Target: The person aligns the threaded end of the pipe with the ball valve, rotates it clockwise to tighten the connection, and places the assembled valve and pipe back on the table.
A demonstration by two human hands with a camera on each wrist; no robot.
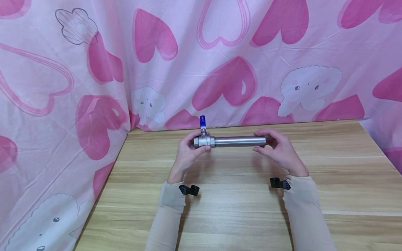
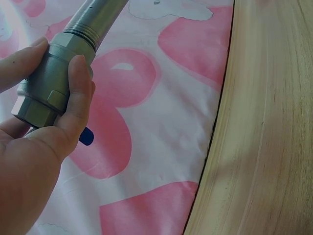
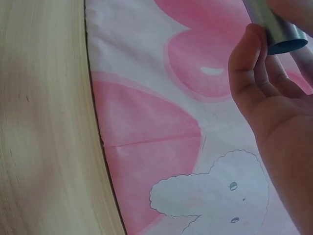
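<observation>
A metal ball valve with a blue lever handle is joined to a steel pipe, held level above the table. My left hand grips the valve body, thumb in front and fingers behind. In the left wrist view, a few threads show on the pipe where it enters the valve. My right hand holds the pipe's far end between thumb and fingers. The right wrist view shows that open pipe end between the fingers.
The wood-grain table lies beneath both hands. A pink heart-patterned cloth hangs along its back and left edges. Black straps with small mounts sit on both sleeved wrists.
</observation>
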